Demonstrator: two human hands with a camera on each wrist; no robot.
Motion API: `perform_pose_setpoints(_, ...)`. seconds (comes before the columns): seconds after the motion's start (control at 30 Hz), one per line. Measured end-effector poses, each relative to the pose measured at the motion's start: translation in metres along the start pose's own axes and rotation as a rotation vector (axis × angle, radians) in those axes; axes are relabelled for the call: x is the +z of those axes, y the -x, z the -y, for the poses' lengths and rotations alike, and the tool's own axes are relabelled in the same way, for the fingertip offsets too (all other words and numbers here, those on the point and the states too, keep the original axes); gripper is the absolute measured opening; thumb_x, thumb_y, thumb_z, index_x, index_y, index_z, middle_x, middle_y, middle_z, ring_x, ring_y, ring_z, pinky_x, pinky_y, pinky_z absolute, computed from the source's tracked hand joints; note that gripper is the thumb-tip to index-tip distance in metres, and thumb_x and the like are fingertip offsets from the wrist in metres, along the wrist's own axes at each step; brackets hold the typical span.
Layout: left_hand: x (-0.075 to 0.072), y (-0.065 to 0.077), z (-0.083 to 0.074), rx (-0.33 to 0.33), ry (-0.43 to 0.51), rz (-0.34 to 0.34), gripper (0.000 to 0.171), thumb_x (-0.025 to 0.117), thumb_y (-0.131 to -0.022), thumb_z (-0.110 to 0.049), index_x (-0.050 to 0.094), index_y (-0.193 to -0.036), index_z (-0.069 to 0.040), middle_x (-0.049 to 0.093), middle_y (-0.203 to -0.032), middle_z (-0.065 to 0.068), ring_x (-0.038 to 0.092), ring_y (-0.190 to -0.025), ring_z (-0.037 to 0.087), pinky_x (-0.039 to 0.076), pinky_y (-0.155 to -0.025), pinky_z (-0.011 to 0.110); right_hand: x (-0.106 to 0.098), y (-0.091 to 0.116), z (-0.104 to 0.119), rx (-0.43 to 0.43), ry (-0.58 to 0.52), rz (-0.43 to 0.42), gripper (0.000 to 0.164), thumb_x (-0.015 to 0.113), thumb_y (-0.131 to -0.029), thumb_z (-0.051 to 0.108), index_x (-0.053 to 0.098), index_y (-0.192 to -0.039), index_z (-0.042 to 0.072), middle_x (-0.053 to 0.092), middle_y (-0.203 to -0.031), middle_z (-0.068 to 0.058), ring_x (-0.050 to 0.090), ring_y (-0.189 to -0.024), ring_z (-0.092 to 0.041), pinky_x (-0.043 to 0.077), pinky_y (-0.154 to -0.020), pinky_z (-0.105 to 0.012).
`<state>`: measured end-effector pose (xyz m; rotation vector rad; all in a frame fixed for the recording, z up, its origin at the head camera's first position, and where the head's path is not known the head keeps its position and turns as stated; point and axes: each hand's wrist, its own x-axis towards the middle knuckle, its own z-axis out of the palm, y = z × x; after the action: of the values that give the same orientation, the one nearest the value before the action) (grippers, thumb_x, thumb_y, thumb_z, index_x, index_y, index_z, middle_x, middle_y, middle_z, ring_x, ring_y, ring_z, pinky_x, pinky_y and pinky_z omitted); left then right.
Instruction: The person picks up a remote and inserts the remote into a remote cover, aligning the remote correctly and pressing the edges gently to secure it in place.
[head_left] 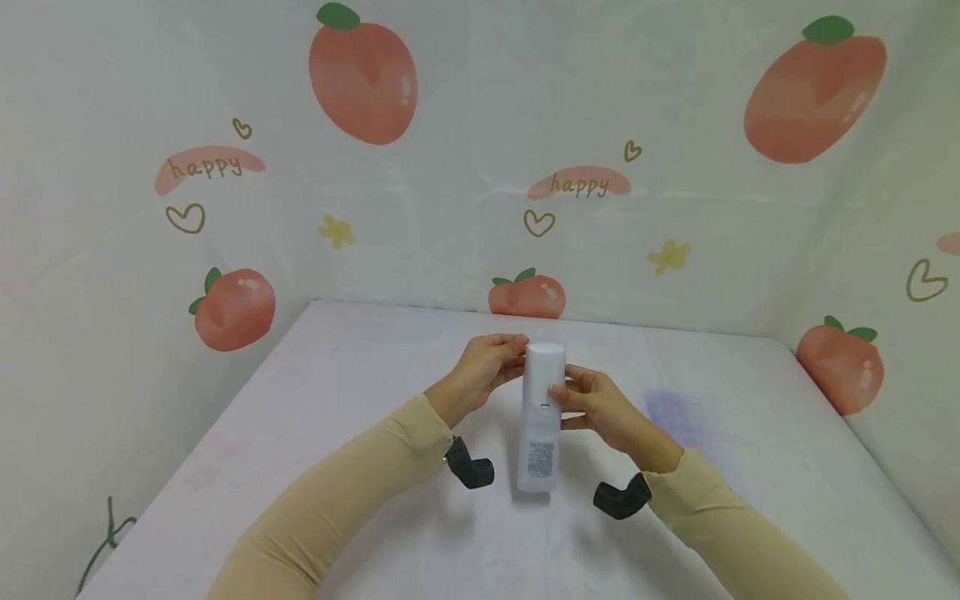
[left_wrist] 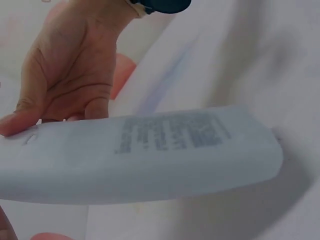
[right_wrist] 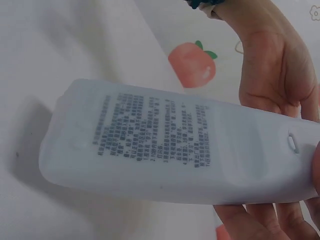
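Note:
A white remote control (head_left: pixel 542 417) is held upright, its back facing the head camera, with a small latch and a block of printed text. My right hand (head_left: pixel 603 408) grips its right side, thumb laid across the back near the latch. At the upper left edge my left hand (head_left: pixel 487 367) holds the remote by its fingertips. In the left wrist view the remote (left_wrist: pixel 150 155) lies across the picture, with the right hand (left_wrist: pixel 75 70) beyond it. The right wrist view shows the text on the remote (right_wrist: pixel 150 135) close up; the left hand (right_wrist: pixel 275 65) is partly hidden behind it.
A white-covered table (head_left: pixel 360 517) bears a faint purple stain (head_left: pixel 678 421) at right. Behind it hangs a white cloth (head_left: pixel 465 242) printed with peaches. Black wrist mounts (head_left: pixel 621 498) jut from both forearms. A thin green cord (head_left: pixel 111 533) lies at the left edge.

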<state>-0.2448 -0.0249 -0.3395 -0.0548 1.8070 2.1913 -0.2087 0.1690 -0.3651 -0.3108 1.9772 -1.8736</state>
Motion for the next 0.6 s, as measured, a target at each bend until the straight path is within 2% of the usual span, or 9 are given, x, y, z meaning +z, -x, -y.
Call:
perform_pose_setpoints(0.1, 0.0002, -0.0005, -0.0003, 0.006, -0.035, -0.004, 0.028, 0.06, -0.096, -0.013, 0.062, -0.116, 0.007, 0.063, -0.096, 0.007, 0.06, -0.082, 0.015, 0.055, -0.088, 0.031, 0.0003, 0.0004, -0.002, 0.009, 0.002, 0.001, 0.067, 0.061, -0.096, 0.021, 0.028, -0.147, -0.008, 0.064, -0.117, -0.01, 0.067, -0.097, -0.019, 0.055, -0.088, -0.049)
perform_pose_setpoints(0.3, 0.0022, 0.0003, -0.0014, 0.077, -0.107, -0.017, 0.023, 0.06, -0.095, -0.009, 0.062, -0.11, 0.009, 0.058, -0.084, 0.003, 0.057, -0.073, 0.011, 0.057, -0.08, 0.027, -0.0011, 0.0008, -0.0048, 0.001, 0.002, -0.016, 0.066, 0.061, -0.096, 0.02, 0.029, -0.146, -0.008, 0.065, -0.118, -0.01, 0.068, -0.096, -0.018, 0.055, -0.087, -0.048)
perform_pose_setpoints(0.6, 0.0037, 0.0033, 0.003, 0.049, -0.098, 0.016, 0.024, 0.06, -0.095, -0.013, 0.064, -0.109, 0.006, 0.063, -0.086, 0.003, 0.06, -0.076, 0.012, 0.056, -0.076, 0.025, -0.0024, 0.0029, -0.0042, -0.006, 0.001, -0.01, 0.066, 0.059, -0.097, 0.02, 0.027, -0.146, -0.009, 0.064, -0.121, -0.012, 0.068, -0.098, -0.018, 0.055, -0.088, -0.048)
